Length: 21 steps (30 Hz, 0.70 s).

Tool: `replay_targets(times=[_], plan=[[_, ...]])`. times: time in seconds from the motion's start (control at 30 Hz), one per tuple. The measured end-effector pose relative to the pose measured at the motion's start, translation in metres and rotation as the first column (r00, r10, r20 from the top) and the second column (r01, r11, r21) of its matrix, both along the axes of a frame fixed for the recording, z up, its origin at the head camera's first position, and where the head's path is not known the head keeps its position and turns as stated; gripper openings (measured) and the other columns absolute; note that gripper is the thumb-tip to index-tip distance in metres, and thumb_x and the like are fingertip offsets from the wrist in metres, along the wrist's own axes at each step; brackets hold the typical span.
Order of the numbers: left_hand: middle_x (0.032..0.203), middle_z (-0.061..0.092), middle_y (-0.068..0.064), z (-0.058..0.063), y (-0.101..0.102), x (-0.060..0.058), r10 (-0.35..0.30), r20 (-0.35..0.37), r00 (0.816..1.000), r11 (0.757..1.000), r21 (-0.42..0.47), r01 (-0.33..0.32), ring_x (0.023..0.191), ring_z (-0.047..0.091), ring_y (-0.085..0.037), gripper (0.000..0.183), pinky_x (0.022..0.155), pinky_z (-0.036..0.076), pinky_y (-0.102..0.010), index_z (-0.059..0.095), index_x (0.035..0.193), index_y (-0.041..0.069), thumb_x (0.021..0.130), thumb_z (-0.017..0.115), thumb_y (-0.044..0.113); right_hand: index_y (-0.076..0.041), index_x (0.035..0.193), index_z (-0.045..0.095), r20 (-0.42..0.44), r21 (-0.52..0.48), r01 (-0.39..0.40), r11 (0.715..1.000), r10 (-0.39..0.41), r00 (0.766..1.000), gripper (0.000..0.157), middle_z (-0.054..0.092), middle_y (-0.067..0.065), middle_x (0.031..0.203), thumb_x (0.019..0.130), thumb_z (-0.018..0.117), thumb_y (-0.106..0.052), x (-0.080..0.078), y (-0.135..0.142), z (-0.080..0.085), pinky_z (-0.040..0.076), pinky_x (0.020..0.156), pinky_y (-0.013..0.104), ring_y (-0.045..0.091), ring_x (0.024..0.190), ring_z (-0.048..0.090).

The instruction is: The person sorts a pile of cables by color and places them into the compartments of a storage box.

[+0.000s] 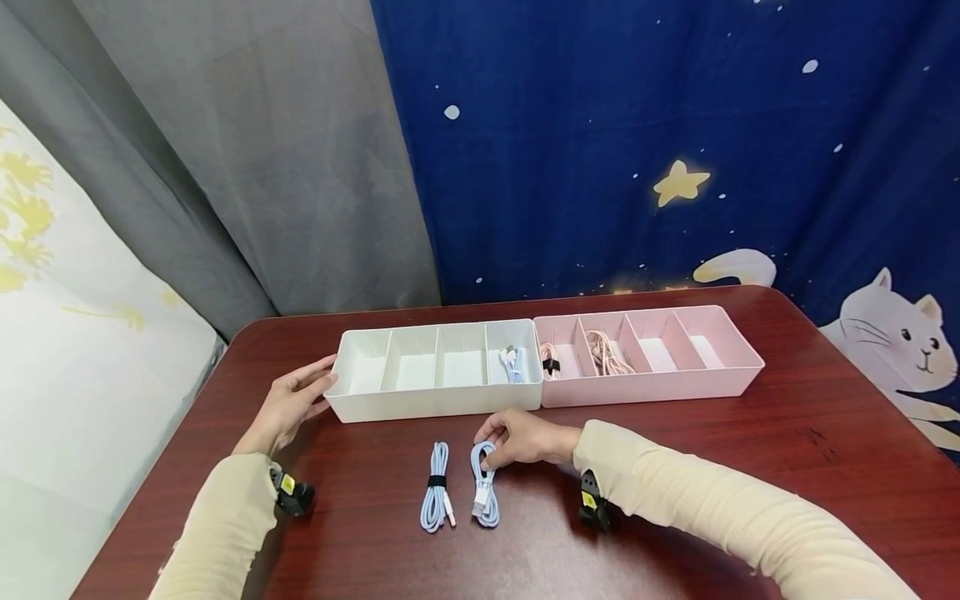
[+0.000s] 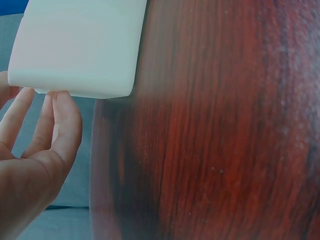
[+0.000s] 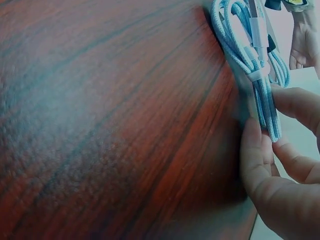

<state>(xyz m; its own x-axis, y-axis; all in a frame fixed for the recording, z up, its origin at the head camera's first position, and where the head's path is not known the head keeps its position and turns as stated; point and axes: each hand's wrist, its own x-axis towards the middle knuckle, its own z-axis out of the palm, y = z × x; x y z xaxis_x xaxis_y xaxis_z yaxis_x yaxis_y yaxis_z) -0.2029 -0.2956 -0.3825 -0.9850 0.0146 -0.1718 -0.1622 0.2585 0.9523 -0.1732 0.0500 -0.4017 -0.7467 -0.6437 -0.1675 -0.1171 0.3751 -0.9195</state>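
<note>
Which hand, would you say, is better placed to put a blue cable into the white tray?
Probably the right hand: it pinches a blue cable, while the left hand touches the left end of the white tray, away from that cable.

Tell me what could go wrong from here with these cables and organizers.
The right hand pinches the blue cable bundle near one end, so it could droop or slip.
The black-strapped blue cable lies close beside it and might get snagged.
The left hand touches the end of the white organizer; a push might shift the adjoining pink organizer.
</note>
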Motion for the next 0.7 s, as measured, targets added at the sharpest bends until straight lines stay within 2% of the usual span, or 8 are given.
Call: replay_targets(times=[0.17,0.43,0.7], plan=[[0.128,0.039,-0.014,-0.0021,0.0003,-0.0003,0.016,0.003,1.0,1.0,-0.002,-0.016,0.09,0.054,-0.002,0.059,0.083,0.046,-0.033,0.036,0.136,0.013,0.086,0.058,0.034,0.006,0.094,0.059,0.007,-0.019,-0.006,1.0,0.006,1.0,0.028,0.056,0.006,0.077,0.068,0.069,0.005,0.0003,0.0011,-0.0019,0.044,0.061,0.017,0.01,0.069,0.051],[0.128,0.038,-0.017,-0.0002,0.0012,0.0044,0.002,0.0,1.0,1.0,0.006,-0.002,0.088,0.054,0.0,0.063,0.08,0.047,-0.028,0.032,0.138,0.009,0.086,0.057,0.034,0.007,0.091,0.058,0.041,-0.064,-0.015,0.998,0.018,0.999,0.022,0.056,0.004,0.077,0.069,0.062,0.01,0.0015,0.0013,-0.0052,0.044,0.061,0.017,0.008,0.067,0.052],[0.128,0.038,-0.014,0.0009,0.0012,0.0024,0.005,0.005,1.0,1.0,0.004,-0.005,0.089,0.054,-0.002,0.061,0.084,0.045,-0.034,0.033,0.138,0.011,0.086,0.057,0.034,0.007,0.088,0.058,0.03,-0.075,-0.019,0.997,0.022,0.999,0.017,0.057,0.01,0.076,0.071,0.058,0.011,0.0014,0.0014,-0.0021,0.044,0.059,0.018,0.009,0.067,0.051]])
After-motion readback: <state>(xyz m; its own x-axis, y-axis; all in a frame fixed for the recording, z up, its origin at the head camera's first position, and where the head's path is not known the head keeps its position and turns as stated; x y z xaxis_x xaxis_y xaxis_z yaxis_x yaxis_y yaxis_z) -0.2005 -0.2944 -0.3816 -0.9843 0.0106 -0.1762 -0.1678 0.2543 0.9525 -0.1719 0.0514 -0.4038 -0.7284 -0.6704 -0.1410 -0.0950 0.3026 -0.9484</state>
